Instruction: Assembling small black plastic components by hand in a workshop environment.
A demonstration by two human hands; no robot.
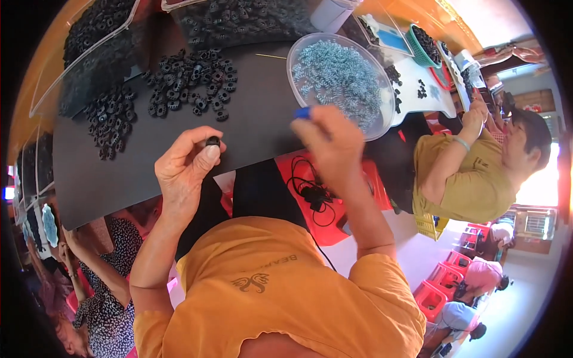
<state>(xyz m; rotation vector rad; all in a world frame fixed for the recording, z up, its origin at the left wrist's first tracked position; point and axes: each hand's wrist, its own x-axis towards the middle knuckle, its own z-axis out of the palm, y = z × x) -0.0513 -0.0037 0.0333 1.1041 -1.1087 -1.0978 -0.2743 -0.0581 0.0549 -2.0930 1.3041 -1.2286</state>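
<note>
My left hand point(182, 164) is closed in a pinch above the near side of the dark table point(256, 89). Between its thumb and fingers sits a small black plastic part point(213, 141). My right hand point(334, 143), smeared by motion, hovers at the near left rim of a round clear tub point(290, 71). A small blue piece point(302, 113) shows at its fingertips; whether it is worn or held I cannot tell. Many thin bluish metal coil springs point(340, 74) fill the tub. Loose black plastic parts lie in one heap point(194, 83) and in another heap point(111, 122) farther left.
Clear bins of black parts point(245, 21) line the far edge. A thin yellowish stick point(271, 56) lies left of the tub. Right of me a co-worker in an olive shirt point(471, 179) works at a white surface point(427, 98). A red stool point(325, 230) with black cable stands under the table.
</note>
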